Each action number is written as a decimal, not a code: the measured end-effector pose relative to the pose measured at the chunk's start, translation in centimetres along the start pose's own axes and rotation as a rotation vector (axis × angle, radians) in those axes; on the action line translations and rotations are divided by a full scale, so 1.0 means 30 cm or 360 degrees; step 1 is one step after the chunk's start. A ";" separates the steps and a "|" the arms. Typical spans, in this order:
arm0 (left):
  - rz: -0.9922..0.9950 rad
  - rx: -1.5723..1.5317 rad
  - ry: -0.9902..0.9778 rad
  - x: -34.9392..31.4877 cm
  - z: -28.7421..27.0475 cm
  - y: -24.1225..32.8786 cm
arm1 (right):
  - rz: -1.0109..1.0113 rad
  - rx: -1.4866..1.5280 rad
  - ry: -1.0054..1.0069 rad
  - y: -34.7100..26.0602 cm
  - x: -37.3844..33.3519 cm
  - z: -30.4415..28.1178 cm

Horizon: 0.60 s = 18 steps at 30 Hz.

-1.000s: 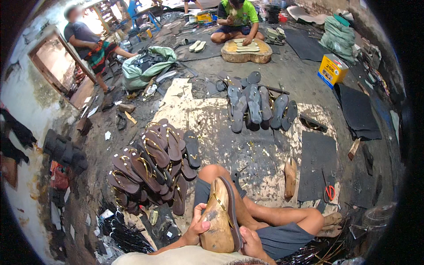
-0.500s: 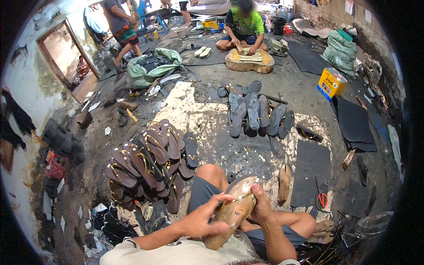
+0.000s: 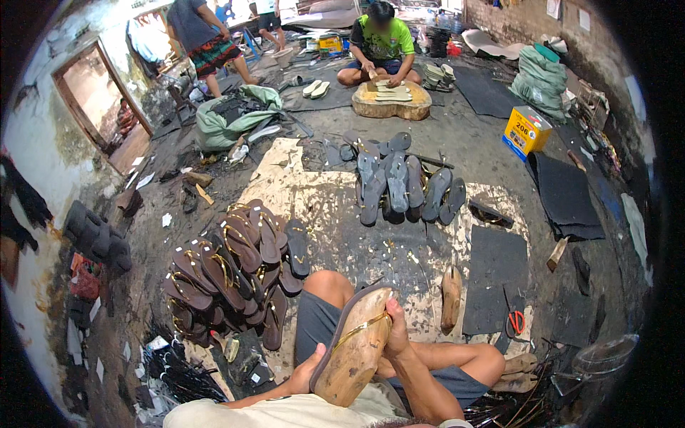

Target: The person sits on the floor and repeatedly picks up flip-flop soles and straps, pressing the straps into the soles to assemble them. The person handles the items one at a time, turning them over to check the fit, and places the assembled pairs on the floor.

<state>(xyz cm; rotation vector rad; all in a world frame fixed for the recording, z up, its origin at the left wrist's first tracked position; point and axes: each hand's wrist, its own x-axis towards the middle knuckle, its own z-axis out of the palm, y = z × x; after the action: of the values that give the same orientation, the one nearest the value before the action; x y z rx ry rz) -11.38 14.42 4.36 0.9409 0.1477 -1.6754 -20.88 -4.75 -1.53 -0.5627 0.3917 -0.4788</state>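
Note:
Above my lap is a wooden shoe last [image 3: 348, 371] with a dark sandal [image 3: 330, 347] fitted on it. The gold strap [image 3: 364, 327] crosses the wood, and the dark sole shows along the left and top edges. My right hand [image 3: 397, 334] grips the right side near the upper end, thumb by the strap. On the lower left edge, my left hand [image 3: 308, 372] holds the sole with its thumb showing; its other fingers are hidden behind. A pile of brown sandals [image 3: 228, 264] with gold straps lies to the left.
More dark sandals [image 3: 403, 178] lie ahead. To the right are another wooden last [image 3: 451, 296], black sheets [image 3: 496, 271] and red-handled scissors [image 3: 515, 322]. A yellow box [image 3: 528, 132] stands further right. Beyond, a person in green [image 3: 385, 46] works at a wood block [image 3: 392, 108].
My left hand has moved from over the strap down to the sole's left edge. The last has turned so more of its wooden top shows. A walking person at the back left has shifted.

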 end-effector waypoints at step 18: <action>0.1240 0.1888 0.0353 0.035 -0.079 0.205 | 0.0187 -0.1034 0.0040 -0.206 -0.026 0.091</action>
<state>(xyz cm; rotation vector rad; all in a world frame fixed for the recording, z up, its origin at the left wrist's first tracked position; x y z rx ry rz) -4.91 12.81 4.35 1.7403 -1.0474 -0.8059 -22.20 -7.81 4.38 -1.1546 0.6054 -0.2370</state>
